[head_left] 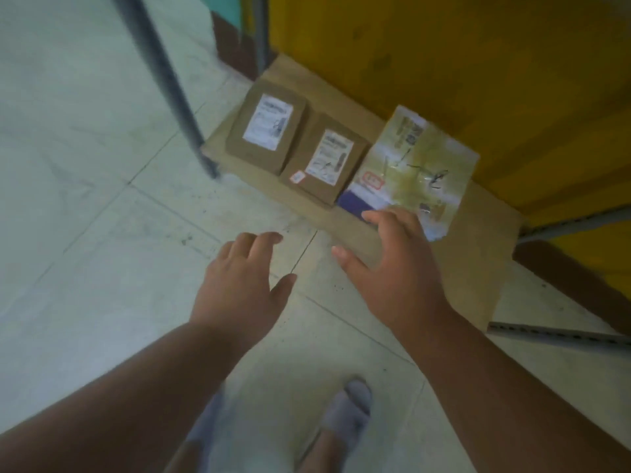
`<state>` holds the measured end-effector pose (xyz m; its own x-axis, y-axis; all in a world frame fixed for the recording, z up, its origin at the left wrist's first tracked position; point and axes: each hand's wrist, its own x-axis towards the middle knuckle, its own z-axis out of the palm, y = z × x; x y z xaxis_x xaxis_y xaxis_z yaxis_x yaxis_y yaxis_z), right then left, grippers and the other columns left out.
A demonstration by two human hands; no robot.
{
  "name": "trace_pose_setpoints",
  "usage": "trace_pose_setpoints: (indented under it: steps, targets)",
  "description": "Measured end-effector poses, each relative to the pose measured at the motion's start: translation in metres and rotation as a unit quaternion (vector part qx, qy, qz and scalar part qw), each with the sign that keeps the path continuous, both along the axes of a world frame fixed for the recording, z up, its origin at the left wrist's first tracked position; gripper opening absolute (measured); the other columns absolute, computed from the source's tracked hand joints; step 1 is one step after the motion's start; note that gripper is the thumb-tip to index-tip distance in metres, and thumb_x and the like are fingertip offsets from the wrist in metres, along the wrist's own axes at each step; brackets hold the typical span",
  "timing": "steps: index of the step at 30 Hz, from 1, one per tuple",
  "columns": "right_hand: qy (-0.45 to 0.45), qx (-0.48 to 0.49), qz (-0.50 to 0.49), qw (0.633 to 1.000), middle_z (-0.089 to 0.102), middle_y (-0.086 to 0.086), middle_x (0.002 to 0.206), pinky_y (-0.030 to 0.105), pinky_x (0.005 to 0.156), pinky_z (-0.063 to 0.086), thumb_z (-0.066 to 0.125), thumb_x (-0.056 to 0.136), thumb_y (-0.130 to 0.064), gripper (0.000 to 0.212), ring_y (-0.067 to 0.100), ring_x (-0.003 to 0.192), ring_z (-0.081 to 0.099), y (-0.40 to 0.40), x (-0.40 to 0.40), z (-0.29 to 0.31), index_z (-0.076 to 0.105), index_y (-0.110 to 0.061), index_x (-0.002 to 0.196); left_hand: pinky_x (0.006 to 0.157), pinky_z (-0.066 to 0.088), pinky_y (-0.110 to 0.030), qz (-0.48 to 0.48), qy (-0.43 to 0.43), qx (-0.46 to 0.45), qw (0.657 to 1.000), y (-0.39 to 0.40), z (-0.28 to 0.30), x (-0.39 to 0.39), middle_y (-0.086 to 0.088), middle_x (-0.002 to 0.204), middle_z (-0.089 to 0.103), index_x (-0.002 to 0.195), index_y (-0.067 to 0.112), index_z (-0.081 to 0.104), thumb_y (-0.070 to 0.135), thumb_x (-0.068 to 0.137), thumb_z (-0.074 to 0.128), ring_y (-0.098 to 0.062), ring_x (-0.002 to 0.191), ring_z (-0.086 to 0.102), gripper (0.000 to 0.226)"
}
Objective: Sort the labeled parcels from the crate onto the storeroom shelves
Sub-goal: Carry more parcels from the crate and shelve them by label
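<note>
Head | taped parcel (415,165) long axis points away | left hand (239,278), right hand (392,268) spread, empty

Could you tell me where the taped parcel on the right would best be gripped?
Probably by its near edge, from the front: the taped parcel lies flat, its left side tight against a brown box, and the open right hand hovers at that edge.
</note>
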<state>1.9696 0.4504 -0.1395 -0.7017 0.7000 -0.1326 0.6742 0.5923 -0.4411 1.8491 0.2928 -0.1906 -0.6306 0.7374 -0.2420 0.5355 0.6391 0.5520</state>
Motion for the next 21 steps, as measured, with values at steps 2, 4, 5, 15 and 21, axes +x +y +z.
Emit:
trace_pose_setpoints:
  steps: [2, 4, 5, 15, 21]
  targets:
    - [-0.012, -0.016, 0.042, 0.999, 0.047, 0.002, 0.138, 0.029, 0.104, 0.04, 0.068, 0.087, -0.048, 0.059, 0.018, 0.129, 0.046, -0.039, -0.03, 0.033, 0.054, -0.016, 0.135, 0.095, 0.05, -0.046, 0.034, -0.002, -0.021, 0.999, -0.054, 0.032, -0.015, -0.004, 0.124, 0.058, 0.133, 0.023, 0.051, 0.043, 0.086, 0.068, -0.031, 0.114, 0.055, 0.055]
    - [-0.018, -0.038, 0.084, 0.996, 0.045, -0.001, 0.141, 0.022, 0.1, 0.033, 0.068, 0.088, -0.049, 0.058, 0.014, 0.131, 0.042, -0.08, -0.066, 0.074, 0.053, -0.02, 0.136, 0.092, 0.051, -0.044, 0.076, -0.006, -0.044, 0.996, -0.11, 0.073, -0.034, -0.005, 0.124, 0.058, 0.131, 0.023, 0.054, 0.045, 0.084, 0.069, -0.031, 0.112, 0.056, 0.054]
    - [-0.021, -0.049, 0.109, 0.993, 0.044, -0.001, 0.143, 0.021, 0.099, 0.032, 0.067, 0.088, -0.048, 0.057, 0.014, 0.132, 0.041, -0.107, -0.09, 0.101, 0.053, -0.021, 0.136, 0.091, 0.052, -0.044, 0.104, -0.008, -0.06, 0.993, -0.142, 0.104, -0.049, -0.005, 0.124, 0.058, 0.131, 0.023, 0.054, 0.045, 0.084, 0.07, -0.03, 0.112, 0.057, 0.054]
    - [0.057, -0.05, 0.285, 0.956, 0.053, 0.009, 0.134, 0.037, 0.097, 0.048, 0.071, 0.087, -0.039, 0.053, 0.025, 0.121, 0.054, -0.305, -0.242, 0.358, 0.054, -0.015, 0.132, 0.092, 0.051, -0.039, 0.228, 0.036, -0.104, 0.967, -0.357, 0.371, -0.14, -0.003, 0.127, 0.06, 0.134, 0.022, 0.053, 0.046, 0.087, 0.068, -0.026, 0.111, 0.059, 0.054]
    - [0.091, -0.017, 0.354, 0.931, 0.052, 0.01, 0.134, 0.044, 0.095, 0.052, 0.067, 0.088, -0.043, 0.056, 0.027, 0.118, 0.054, -0.319, -0.332, 0.416, 0.052, -0.016, 0.133, 0.092, 0.048, -0.039, 0.264, 0.059, -0.108, 0.957, -0.382, 0.425, -0.218, -0.004, 0.127, 0.059, 0.135, 0.021, 0.053, 0.045, 0.088, 0.068, -0.027, 0.112, 0.058, 0.055]
